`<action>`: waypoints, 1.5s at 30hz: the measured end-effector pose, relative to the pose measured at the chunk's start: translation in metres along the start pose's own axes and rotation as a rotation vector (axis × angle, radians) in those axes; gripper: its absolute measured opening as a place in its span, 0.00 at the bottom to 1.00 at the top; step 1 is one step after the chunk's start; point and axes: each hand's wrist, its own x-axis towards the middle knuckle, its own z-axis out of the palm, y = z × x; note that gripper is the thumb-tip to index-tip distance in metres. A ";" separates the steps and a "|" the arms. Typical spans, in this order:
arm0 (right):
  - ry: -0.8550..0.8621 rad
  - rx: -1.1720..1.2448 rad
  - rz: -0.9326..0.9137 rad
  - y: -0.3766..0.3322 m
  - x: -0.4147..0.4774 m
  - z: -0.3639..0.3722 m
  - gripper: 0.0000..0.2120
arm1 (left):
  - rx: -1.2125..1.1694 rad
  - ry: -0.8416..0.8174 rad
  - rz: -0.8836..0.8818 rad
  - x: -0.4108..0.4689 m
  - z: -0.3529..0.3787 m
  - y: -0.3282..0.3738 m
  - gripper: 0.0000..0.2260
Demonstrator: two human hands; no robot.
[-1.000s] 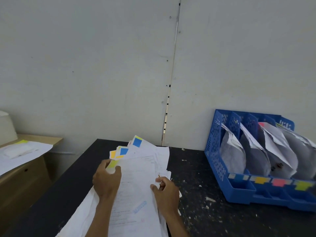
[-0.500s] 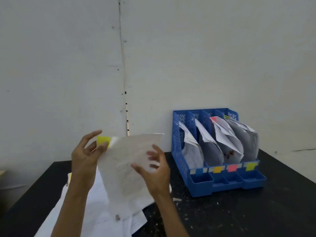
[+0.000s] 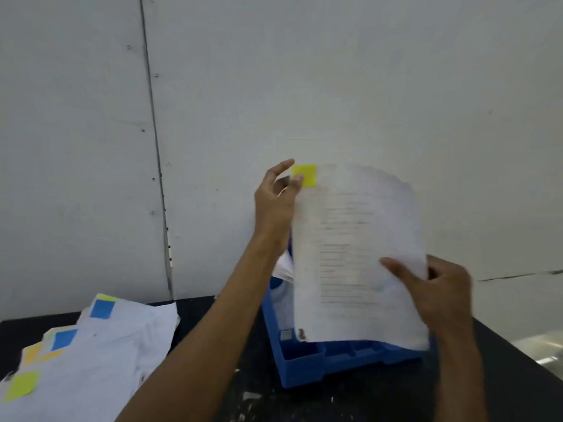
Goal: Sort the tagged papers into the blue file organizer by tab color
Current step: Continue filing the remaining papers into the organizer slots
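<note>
I hold a printed white paper (image 3: 356, 251) upright over the blue file organizer (image 3: 304, 363), and it hides most of the organizer's slots. A yellow tab (image 3: 305, 175) sticks out at the paper's top left corner. My left hand (image 3: 275, 202) pinches the paper's upper left edge just below that tab. My right hand (image 3: 432, 287) grips the lower right edge, thumb on the front. A pile of tagged papers (image 3: 91, 354) with blue, yellow and orange tabs lies on the black table at the left.
The black table (image 3: 380, 400) is speckled with white scraps near its front. A pale panelled wall (image 3: 365, 86) rises directly behind the organizer. A glossy object (image 3: 542, 348) shows at the far right edge.
Both hands lifted the yellow-tabbed paper off the pile and carried it right, to above the organizer. The view swung right with it, so the pile now lies at the lower left.
</note>
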 end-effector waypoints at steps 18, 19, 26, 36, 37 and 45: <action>0.503 -0.192 -0.214 0.036 0.044 -0.038 0.16 | -0.187 -0.028 -0.699 -0.009 0.156 -0.198 0.33; 0.487 -0.213 -0.236 0.038 0.045 -0.034 0.15 | -0.215 -0.025 -0.675 -0.001 0.156 -0.202 0.33; 0.427 -0.300 -0.358 0.073 0.058 0.003 0.09 | -0.246 -0.109 -0.734 0.062 0.147 -0.206 0.28; 0.029 -0.561 0.042 0.170 0.053 0.073 0.13 | -0.211 -0.177 -0.664 0.069 0.132 -0.218 0.44; 0.046 -0.506 0.031 0.167 0.053 0.075 0.13 | -0.189 -0.175 -0.652 0.069 0.135 -0.219 0.47; -0.262 -0.790 0.324 0.171 0.044 0.079 0.07 | -0.192 -0.164 -0.673 0.069 0.142 -0.220 0.44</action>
